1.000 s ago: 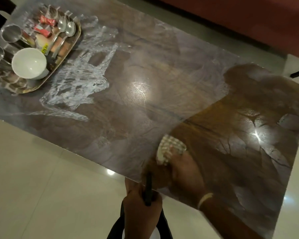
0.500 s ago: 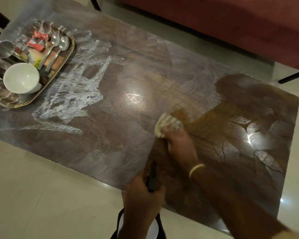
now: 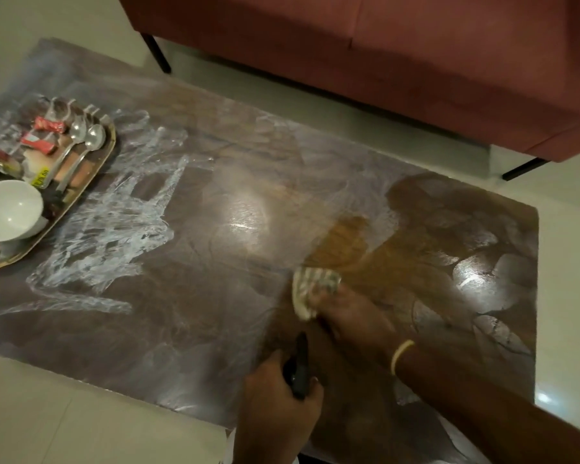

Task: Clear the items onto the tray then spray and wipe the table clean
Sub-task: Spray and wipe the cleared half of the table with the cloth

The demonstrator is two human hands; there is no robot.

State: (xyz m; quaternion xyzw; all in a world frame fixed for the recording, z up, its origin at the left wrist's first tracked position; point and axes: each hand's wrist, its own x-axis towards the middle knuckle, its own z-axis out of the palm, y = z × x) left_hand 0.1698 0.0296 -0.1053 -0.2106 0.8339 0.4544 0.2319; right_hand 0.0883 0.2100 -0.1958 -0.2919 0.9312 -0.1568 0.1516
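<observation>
Dark wood counter [image 3: 188, 329] sits on a pale tiled floor [image 3: 64, 423], with a reddish sofa [image 3: 382, 61] just past the far edge. White foamy smears [image 3: 114, 229] cover the left half; the patch at right looks wet and glossy. Right hand [image 3: 349, 313] presses a crumpled cloth [image 3: 310, 289] onto the counter near the middle, fingers curled over it. Left hand [image 3: 278, 406] grips a dark spray bottle [image 3: 298, 370] at the near edge. The tray [image 3: 91, 182] sits at the far-left corner, loaded with a white bowl [image 3: 10, 209], spoons [image 3: 87, 139] and wrappers.
</observation>
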